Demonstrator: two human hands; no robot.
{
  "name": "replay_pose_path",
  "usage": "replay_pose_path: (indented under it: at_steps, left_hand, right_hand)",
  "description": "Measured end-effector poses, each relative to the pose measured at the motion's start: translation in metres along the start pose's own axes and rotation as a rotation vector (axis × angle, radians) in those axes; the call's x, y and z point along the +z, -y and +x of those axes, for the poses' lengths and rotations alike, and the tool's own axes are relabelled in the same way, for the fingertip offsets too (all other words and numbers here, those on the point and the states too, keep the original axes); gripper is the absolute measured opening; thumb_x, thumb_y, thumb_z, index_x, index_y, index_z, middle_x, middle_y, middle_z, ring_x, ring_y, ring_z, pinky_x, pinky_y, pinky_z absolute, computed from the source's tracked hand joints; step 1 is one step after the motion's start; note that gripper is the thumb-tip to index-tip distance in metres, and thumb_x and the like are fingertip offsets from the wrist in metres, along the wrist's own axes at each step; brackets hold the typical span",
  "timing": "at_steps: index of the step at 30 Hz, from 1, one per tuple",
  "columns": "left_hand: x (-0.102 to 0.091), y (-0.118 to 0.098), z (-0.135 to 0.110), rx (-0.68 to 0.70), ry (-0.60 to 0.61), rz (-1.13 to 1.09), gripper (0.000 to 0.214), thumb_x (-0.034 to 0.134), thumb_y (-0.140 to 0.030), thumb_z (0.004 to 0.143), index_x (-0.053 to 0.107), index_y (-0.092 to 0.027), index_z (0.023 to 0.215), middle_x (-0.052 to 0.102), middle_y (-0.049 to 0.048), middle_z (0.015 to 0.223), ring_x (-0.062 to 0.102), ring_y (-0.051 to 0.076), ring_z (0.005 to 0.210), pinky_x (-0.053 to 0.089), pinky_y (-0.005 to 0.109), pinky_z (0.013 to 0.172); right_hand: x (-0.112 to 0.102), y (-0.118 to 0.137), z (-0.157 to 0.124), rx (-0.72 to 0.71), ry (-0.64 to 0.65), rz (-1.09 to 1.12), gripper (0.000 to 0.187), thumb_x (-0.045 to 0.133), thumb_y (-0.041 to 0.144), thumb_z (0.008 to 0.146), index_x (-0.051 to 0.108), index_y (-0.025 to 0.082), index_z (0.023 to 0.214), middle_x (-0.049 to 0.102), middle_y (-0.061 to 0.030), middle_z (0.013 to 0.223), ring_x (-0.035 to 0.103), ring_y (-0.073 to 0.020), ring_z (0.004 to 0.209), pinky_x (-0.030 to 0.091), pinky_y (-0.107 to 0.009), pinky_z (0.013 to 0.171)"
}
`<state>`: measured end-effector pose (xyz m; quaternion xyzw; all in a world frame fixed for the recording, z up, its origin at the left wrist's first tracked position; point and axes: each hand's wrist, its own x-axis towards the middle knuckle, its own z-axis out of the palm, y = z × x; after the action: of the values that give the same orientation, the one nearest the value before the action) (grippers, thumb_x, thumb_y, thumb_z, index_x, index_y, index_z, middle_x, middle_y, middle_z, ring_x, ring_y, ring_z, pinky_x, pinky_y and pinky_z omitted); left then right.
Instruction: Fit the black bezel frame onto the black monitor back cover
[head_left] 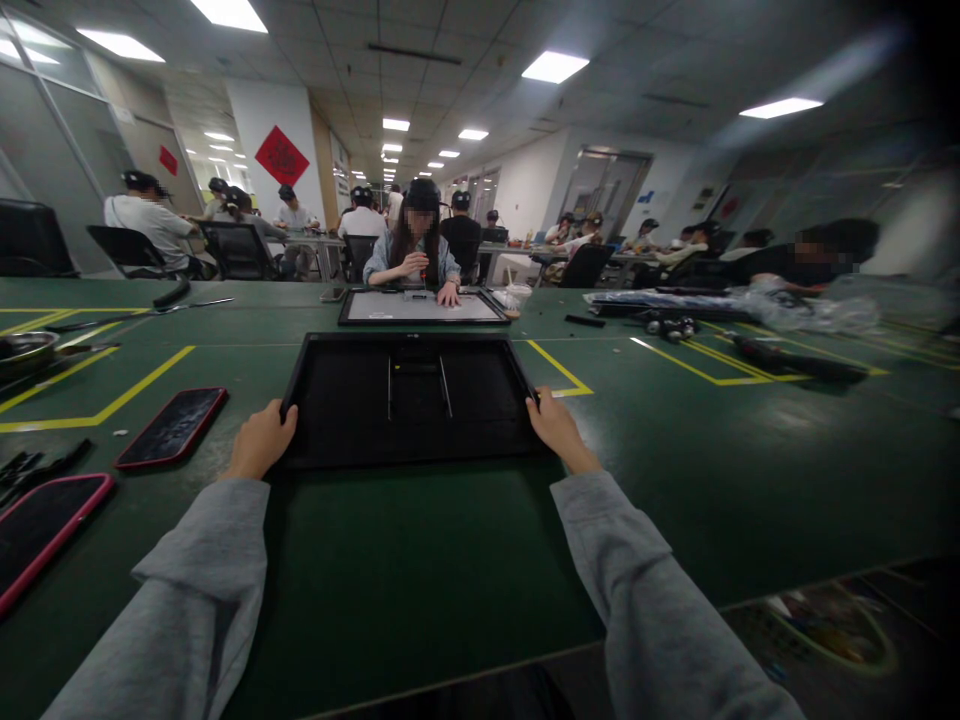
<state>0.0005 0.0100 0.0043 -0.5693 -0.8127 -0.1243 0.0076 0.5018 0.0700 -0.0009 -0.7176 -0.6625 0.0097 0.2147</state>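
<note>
Both my hands grip a wide, shallow black panel [345,400], which looks like the back cover of a screen, at its two short sides. My left hand [262,440] is closed on the left edge, thumb on top. On the opposite edge my right hand [562,430] is closed the same way. Two thin upright strips and a small dark bar show near the panel's middle. The panel's near edge is over the green table [420,560]; whether it rests on the surface I cannot tell.
Across the table a person [412,250] works with both hands over a black-framed grey panel [390,306]. Two red-edged phones [172,428] lie at left, with dark tools beyond. At right are plastic wrap [810,305] and small black parts [667,326]. A basket [817,630] stands below the right edge.
</note>
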Motion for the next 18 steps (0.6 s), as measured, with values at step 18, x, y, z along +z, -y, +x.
replay_pose_path:
  at_steps: [18]
  left_hand:
    - [-0.0041, -0.0022, -0.0017, 0.001, 0.006, -0.014, 0.056, 0.022, -0.052, 0.09, 0.057, -0.015, 0.115, 0.068, 0.0204, 0.102, 0.065, 0.033, 0.093, 0.048, 0.041, 0.076]
  right_hand:
    - [-0.0047, 0.0046, -0.0023, 0.016, 0.014, 0.006, 0.036, 0.035, 0.033, 0.098, 0.045, 0.013, 0.127, 0.066, -0.017, 0.107, 0.063, -0.0261, 0.102, 0.043, -0.033, 0.084]
